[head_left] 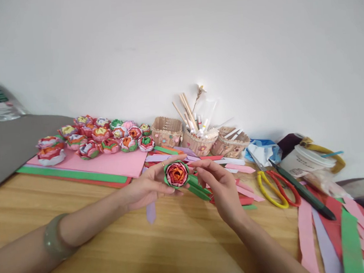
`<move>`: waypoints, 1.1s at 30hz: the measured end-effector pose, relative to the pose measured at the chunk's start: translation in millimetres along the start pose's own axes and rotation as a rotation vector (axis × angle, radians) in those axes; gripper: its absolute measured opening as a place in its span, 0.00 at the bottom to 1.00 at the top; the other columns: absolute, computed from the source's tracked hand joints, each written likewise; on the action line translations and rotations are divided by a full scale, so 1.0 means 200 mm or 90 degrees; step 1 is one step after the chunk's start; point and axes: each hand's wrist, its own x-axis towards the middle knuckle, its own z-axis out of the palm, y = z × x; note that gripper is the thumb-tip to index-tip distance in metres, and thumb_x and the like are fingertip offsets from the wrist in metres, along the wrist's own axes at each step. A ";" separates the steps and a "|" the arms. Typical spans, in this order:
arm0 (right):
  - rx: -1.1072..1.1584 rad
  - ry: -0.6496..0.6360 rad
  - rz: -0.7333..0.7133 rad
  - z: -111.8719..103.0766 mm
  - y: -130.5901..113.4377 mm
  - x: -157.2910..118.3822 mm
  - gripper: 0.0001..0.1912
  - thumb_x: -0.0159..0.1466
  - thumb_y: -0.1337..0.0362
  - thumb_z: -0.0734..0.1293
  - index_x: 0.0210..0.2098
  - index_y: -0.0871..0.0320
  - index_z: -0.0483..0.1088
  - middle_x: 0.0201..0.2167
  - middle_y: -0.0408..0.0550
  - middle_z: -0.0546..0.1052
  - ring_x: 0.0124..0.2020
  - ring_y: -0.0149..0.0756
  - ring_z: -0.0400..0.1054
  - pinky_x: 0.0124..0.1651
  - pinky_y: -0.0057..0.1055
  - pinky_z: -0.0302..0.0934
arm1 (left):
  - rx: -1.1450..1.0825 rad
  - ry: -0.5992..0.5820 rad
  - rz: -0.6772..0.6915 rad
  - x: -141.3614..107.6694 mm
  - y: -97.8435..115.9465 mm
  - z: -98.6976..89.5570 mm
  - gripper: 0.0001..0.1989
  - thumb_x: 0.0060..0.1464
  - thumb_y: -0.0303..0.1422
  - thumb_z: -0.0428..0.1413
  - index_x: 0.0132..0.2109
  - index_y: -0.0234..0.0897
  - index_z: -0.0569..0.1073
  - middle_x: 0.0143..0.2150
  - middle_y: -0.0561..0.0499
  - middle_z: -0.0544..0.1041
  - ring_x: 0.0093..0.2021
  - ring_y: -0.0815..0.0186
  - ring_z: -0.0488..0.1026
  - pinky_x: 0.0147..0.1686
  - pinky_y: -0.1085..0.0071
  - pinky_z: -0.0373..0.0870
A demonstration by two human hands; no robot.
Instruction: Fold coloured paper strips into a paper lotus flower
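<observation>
A folded paper flower (pixel 176 174) with an orange middle, pink and red rings and green outer petals is held above the table, its face toward me. My left hand (pixel 144 185) is closed around its left side and underside, with the thumb along the lower edge. At the right rim, the bent fingers of my right hand (pixel 223 188) meet the green outer petals; their tips are partly hidden. Behind and below the right hand lie folded green paper strips (pixel 199 188) and a lilac strip (pixel 150 212) near the left wrist.
Several finished paper flowers (pixel 101 134) stand on stacked coloured sheets (pixel 115 165) at the back left. Decorated baskets (pixel 167 131) line the wall. Scissors (pixel 273 190), a green pen-shaped tool (pixel 302 190), a white cup (pixel 305 160) and long paper strips (pixel 349 237) lie right.
</observation>
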 end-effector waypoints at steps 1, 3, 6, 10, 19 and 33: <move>-0.005 0.004 0.001 0.00 0.00 0.00 0.07 0.59 0.61 0.65 0.33 0.57 0.73 0.22 0.41 0.70 0.22 0.28 0.59 0.24 0.25 0.57 | 0.001 0.005 0.001 0.00 0.00 0.00 0.36 0.43 0.15 0.59 0.57 0.48 0.66 0.46 0.47 0.78 0.42 0.62 0.76 0.41 0.69 0.70; -0.018 0.005 -0.007 0.00 0.01 0.00 0.07 0.59 0.62 0.64 0.33 0.58 0.73 0.24 0.42 0.71 0.22 0.28 0.60 0.24 0.25 0.57 | 0.001 0.016 0.006 0.00 0.00 0.00 0.36 0.43 0.15 0.60 0.57 0.49 0.66 0.45 0.48 0.78 0.42 0.63 0.76 0.41 0.70 0.70; -0.075 0.010 -0.068 0.00 0.00 -0.01 0.06 0.61 0.63 0.64 0.35 0.57 0.72 0.28 0.44 0.72 0.25 0.29 0.62 0.26 0.26 0.59 | -0.006 0.023 0.018 0.01 0.00 0.00 0.36 0.41 0.15 0.60 0.56 0.48 0.68 0.42 0.50 0.79 0.41 0.65 0.76 0.41 0.72 0.71; -0.213 -0.007 -0.260 0.01 -0.01 -0.04 0.05 0.61 0.69 0.63 0.36 0.56 0.70 0.32 0.46 0.72 0.27 0.29 0.65 0.27 0.27 0.62 | 0.001 0.031 0.021 0.01 -0.01 0.00 0.35 0.41 0.15 0.60 0.56 0.45 0.69 0.46 0.48 0.78 0.43 0.66 0.75 0.41 0.73 0.70; -0.326 -0.066 -0.376 0.02 -0.02 -0.06 0.07 0.59 0.71 0.67 0.35 0.55 0.67 0.32 0.45 0.71 0.27 0.30 0.67 0.27 0.27 0.66 | 0.047 0.111 0.056 0.03 -0.03 0.03 0.33 0.36 0.17 0.64 0.52 0.41 0.72 0.46 0.47 0.78 0.45 0.62 0.74 0.42 0.70 0.69; -0.348 -0.068 -0.363 0.02 0.00 -0.04 0.06 0.58 0.72 0.67 0.30 0.57 0.66 0.28 0.45 0.72 0.30 0.33 0.68 0.30 0.27 0.65 | 0.239 0.181 0.225 0.04 -0.06 0.03 0.28 0.36 0.20 0.65 0.48 0.40 0.72 0.51 0.48 0.73 0.54 0.57 0.67 0.50 0.67 0.65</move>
